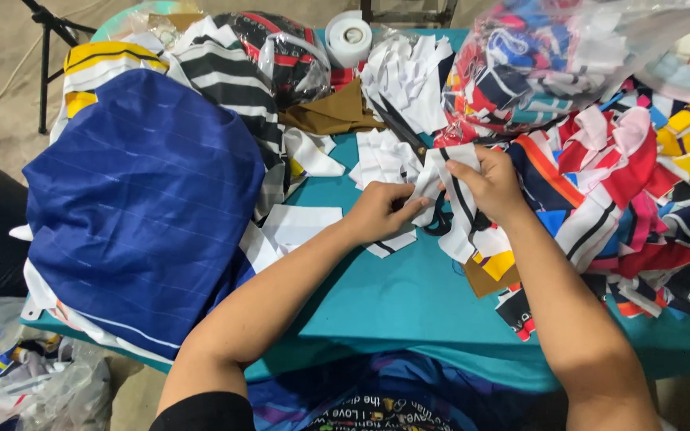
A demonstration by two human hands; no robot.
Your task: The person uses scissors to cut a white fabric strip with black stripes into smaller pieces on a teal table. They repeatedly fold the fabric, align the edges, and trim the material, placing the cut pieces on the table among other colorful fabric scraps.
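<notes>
Head view, centre of frame: left hand [377, 211] and right hand [490, 185] both pinching a white fabric strip with a black stripe [449, 179], held taut between them just above the teal desk [409, 295], likely for sorting. Black scissors [409, 132] just above. Blue cloth [145, 207] heaped at left; colourful scraps [648, 199] piled at right within reach.

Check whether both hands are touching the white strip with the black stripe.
Touching. The head view shows the left hand and right hand both pinching the white strip.
</notes>
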